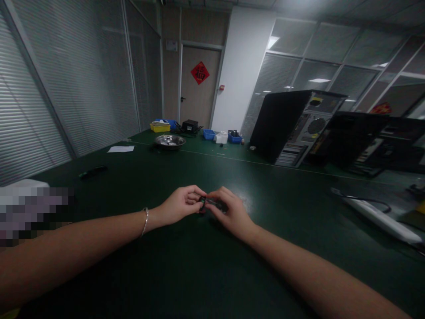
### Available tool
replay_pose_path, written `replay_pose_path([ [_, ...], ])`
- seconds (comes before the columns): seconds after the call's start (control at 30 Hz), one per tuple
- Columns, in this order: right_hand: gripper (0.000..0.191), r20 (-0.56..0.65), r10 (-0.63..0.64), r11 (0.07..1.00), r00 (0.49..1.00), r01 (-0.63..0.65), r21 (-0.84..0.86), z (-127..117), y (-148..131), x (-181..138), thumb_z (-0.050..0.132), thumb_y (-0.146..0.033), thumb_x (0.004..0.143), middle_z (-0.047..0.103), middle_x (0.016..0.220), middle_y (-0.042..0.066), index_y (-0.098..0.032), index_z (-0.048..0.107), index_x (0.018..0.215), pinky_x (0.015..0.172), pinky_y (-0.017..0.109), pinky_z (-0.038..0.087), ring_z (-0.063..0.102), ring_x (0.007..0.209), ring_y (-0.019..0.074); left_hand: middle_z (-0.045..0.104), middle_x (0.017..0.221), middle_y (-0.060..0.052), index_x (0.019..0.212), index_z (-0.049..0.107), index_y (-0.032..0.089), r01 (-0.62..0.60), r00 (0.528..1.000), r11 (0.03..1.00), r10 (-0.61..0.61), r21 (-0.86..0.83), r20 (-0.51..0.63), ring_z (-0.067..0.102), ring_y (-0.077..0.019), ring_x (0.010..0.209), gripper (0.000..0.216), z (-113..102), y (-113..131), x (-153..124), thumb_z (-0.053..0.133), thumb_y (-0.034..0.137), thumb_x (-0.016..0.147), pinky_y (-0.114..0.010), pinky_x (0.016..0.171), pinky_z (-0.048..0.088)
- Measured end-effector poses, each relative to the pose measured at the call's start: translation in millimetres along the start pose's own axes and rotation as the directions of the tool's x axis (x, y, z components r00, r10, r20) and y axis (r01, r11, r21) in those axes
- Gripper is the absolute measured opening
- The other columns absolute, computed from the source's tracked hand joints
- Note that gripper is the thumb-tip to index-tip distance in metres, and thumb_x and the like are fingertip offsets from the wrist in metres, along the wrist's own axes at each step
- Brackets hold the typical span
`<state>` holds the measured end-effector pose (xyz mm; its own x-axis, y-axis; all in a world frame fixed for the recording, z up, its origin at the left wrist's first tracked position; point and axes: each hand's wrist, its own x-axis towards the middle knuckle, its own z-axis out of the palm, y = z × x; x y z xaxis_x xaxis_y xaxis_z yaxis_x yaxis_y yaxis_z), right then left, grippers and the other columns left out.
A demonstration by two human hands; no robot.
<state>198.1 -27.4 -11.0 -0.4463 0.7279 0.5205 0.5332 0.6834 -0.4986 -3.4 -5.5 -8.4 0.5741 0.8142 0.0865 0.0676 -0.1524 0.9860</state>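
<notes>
Over the dark green tabletop (186, 274), both hands meet in the middle of the head view. My left hand (182, 204), with a silver bracelet (145, 220) at its wrist, pinches a small dark part (202, 204) with a bit of green on it. Close against it is my right hand (234, 215), its thumb and fingers closed around a slim greyish piece (215, 204). Fingers cover most of both pieces, and their exact kind is too small and dim to tell. Whether the two pieces are joined I cannot tell.
A black pen-like item (93, 172) and white paper (121, 149) lie left. Farther back are a metal bowl (170, 141), a yellow tray (160, 128) and blue trays (209, 134). Computer towers (292, 126) stand at right, with a white power strip (378, 217) nearer.
</notes>
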Motion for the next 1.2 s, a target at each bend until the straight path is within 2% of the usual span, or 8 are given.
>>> replay_pose_path([
  [0.2, 0.014, -0.018, 0.031, 0.999, 0.999, -0.031, 0.01, -1, 0, 1, 0.056, -0.027, 0.088, 0.057, 0.086, 0.004, -0.02, 0.062, 0.099, 0.066, 0.026, 0.044, 0.055, 0.078, 0.016, 0.069, 0.092, -0.008, 0.104, 0.057, 0.011, -0.015, 1.0, 0.999, 0.016, -0.05, 0.012, 0.067, -0.0197, 0.085, 0.025, -4, -5, 4, 0.063, 0.018, 0.08, -0.038, 0.081, 0.052],
  [0.33, 0.016, 0.014, 0.064, 0.998, 0.998, -0.064, 0.009, -2, 2, 1, 0.05, -0.028, 0.092, 0.058, 0.089, 0.005, -0.02, 0.061, 0.099, 0.068, 0.027, 0.044, 0.055, 0.079, 0.0154, 0.065, 0.102, -0.008, 0.113, 0.058, 0.014, -0.036, 0.999, 0.999, 0.036, 0.003, -0.022, 0.063, -0.0167, 0.083, 0.029, -7, -7, 6, 0.055, 0.023, 0.086, -0.037, 0.082, 0.05],
  [0.5, 0.018, 0.054, 0.095, 0.995, 0.994, -0.093, -0.033, -1, 7, 1, 0.045, -0.026, 0.094, 0.056, 0.089, 0.003, -0.02, 0.061, 0.09, 0.071, 0.027, 0.043, 0.055, 0.079, 0.0145, 0.056, 0.118, -0.008, 0.114, 0.063, 0.02, -0.126, 0.991, 0.972, 0.134, 0.199, -0.026, 0.055, -0.0216, 0.109, 0.032, -10, -8, 6, 0.06, 0.022, 0.082, -0.037, 0.096, 0.043],
  [0.57, 0.02, 0.072, 0.107, 0.993, 0.992, -0.104, -0.049, -1, 7, 1, 0.044, -0.027, 0.094, 0.056, 0.089, 0.003, -0.02, 0.062, 0.089, 0.07, 0.026, 0.043, 0.055, 0.079, 0.0142, 0.056, 0.117, -0.008, 0.115, 0.063, 0.021, -0.164, 0.985, 0.952, 0.173, 0.257, -0.016, 0.054, -0.0215, 0.11, 0.032, -11, -9, 4, 0.059, 0.021, 0.083, -0.036, 0.096, 0.043],
  [0.7, 0.022, 0.101, 0.126, 0.99, 0.987, -0.118, -0.082, -2, 6, 2, 0.045, -0.031, 0.094, 0.056, 0.086, 0.003, -0.02, 0.064, 0.09, 0.066, 0.025, 0.043, 0.054, 0.075, 0.014, 0.06, 0.117, -0.007, 0.117, 0.062, 0.022, -0.161, 0.986, 0.937, 0.168, 0.311, 0.003, 0.055, -0.0215, 0.11, 0.032, -10, -8, 1, 0.056, 0.021, 0.085, -0.036, 0.096, 0.044],
  [1.03, 0.023, 0.088, 0.134, 0.986, 0.987, -0.123, -0.115, -6, 4, 4, 0.048, -0.032, 0.093, 0.055, 0.079, 0.002, -0.02, 0.065, 0.083, 0.064, 0.025, 0.042, 0.053, 0.071, 0.0137, 0.067, 0.11, -0.005, 0.108, 0.067, 0.022, -0.175, 0.98, 0.906, 0.199, 0.385, -0.023, 0.059, -0.0227, 0.104, 0.027, -7, 2, 0, 0.061, 0.027, 0.083, -0.035, 0.092, 0.046],
  [1.2, 0.022, 0.116, 0.1, 0.992, 0.988, -0.089, -0.094, -11, 0, 7, 0.047, -0.032, 0.094, 0.057, 0.079, 0.002, -0.021, 0.066, 0.089, 0.065, 0.025, 0.042, 0.055, 0.075, 0.0141, 0.07, 0.104, -0.005, 0.104, 0.07, 0.022, -0.169, 0.981, 0.928, 0.191, 0.332, -0.035, 0.062, -0.0223, 0.099, 0.024, -6, 9, 0, 0.064, 0.028, 0.081, -0.033, 0.088, 0.047],
])
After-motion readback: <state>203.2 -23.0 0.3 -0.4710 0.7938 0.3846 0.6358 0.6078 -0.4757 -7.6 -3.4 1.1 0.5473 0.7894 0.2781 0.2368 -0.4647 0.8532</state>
